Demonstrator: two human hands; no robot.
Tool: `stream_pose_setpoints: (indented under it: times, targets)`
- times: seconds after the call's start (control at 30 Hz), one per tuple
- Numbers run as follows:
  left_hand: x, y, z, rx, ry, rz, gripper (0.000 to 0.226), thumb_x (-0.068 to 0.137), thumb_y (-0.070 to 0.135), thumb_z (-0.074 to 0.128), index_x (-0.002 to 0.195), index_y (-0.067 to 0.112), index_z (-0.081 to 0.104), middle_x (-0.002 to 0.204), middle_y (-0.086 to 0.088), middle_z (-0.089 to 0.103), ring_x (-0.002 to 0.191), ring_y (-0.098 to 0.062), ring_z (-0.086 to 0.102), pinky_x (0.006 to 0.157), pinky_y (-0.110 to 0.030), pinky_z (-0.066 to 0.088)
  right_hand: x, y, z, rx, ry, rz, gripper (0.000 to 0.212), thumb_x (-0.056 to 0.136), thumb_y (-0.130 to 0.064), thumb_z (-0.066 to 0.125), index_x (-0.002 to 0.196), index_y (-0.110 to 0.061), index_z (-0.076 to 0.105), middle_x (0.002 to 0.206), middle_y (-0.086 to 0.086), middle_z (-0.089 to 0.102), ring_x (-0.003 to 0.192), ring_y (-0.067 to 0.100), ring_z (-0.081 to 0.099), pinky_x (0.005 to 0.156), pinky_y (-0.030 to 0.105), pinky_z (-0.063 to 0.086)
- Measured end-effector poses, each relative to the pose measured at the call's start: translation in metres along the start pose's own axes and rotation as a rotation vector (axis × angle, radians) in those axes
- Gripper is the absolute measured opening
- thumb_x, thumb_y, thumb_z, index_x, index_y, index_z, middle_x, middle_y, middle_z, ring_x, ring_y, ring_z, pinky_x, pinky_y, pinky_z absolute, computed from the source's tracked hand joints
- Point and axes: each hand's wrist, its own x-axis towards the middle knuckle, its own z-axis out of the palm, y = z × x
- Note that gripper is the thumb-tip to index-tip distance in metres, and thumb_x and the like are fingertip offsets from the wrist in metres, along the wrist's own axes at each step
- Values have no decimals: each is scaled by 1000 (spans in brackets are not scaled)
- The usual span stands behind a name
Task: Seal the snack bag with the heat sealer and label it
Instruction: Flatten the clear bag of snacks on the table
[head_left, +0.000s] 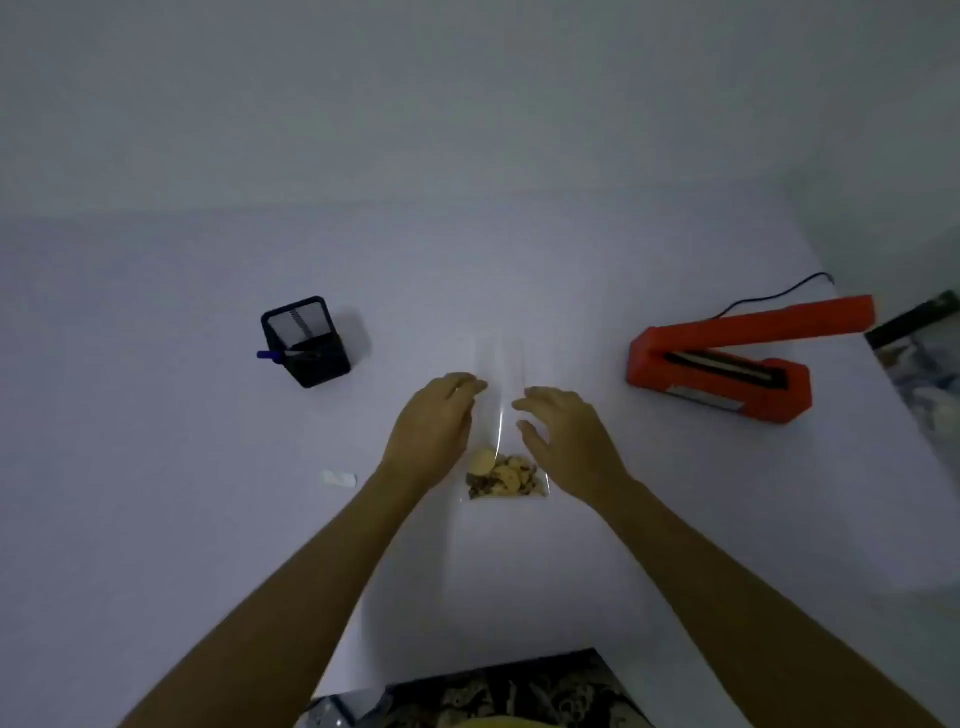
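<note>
Spanning most of the view, a white table (156, 467) under dim light; no brand, label text or writing legible on anything. At right, well apart from the hands, an orange heat sealer (727, 369) with its lever arm raised and a black cord (774, 295) trailing off the back. At left, a black mesh pen holder (306, 340) with a blue-capped pen (270, 355) sticking out of its near side. At centre, lying flat, a clear snack bag (500, 395), long axis running away from the viewer, mouth end far, biscuits and dark snack pieces (503, 477) bunched at the near end. Reaching in from below, both bare forearms converging on the bag. Left hand (434, 428) at the bag's left edge, palm down, fingers bent with tips at or just on the plastic; actual grip not discernible. Right hand (566, 436) at the bag's right edge, fingers loosely spread and relaxed, holding nothing, contact with the plastic unclear. Snack contents between the two wrists. Left of the left wrist, a small white label sticker (338, 478) flat on the table, blank as far as visible.
</note>
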Motion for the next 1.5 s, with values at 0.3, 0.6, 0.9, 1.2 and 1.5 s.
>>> stream_pose_setpoints:
  times: [0.3,0.6,0.9,1.2,1.5]
  targets:
    - [-24,-2,65,-22,-30,11,40,89,18,48,122,-2,60,122,-18,64,110,-30,63,95,-41,52,-6,13,36,3,-53,-153,31,92,-23,44,110,-17,69,116,1,68,109,19,57,96,36,43]
    - [-20,-13,76,124,-91,-58,41,95,30,37,121,10,60,124,-11,63,113,-25,60,102,-47,42,5,36,46,-65,-107,-168,29,93,-27,48,109,-15,69,120,4,67,107,23,60,94,41,43]
    - [-27,-10,86,171,-96,-79,40,98,30,36,123,11,60,129,-13,60,118,-27,58,101,-50,44,1,46,47,-110,-172,-244,42,99,-35,38,123,-9,63,132,8,62,128,21,52,112,51,31]
    - [-31,-10,91,156,-56,-85,42,101,32,32,124,11,60,132,-8,59,123,-21,54,107,-50,38,-5,81,30,-122,-332,-287,46,101,-39,31,138,-19,49,146,0,48,139,12,38,117,53,17]
    - [-44,-11,99,58,-66,-67,58,98,51,34,136,10,50,146,-6,46,139,-17,36,117,-50,20,13,58,44,-40,-67,-374,29,95,-23,53,111,-5,69,119,10,69,112,21,62,110,45,35]
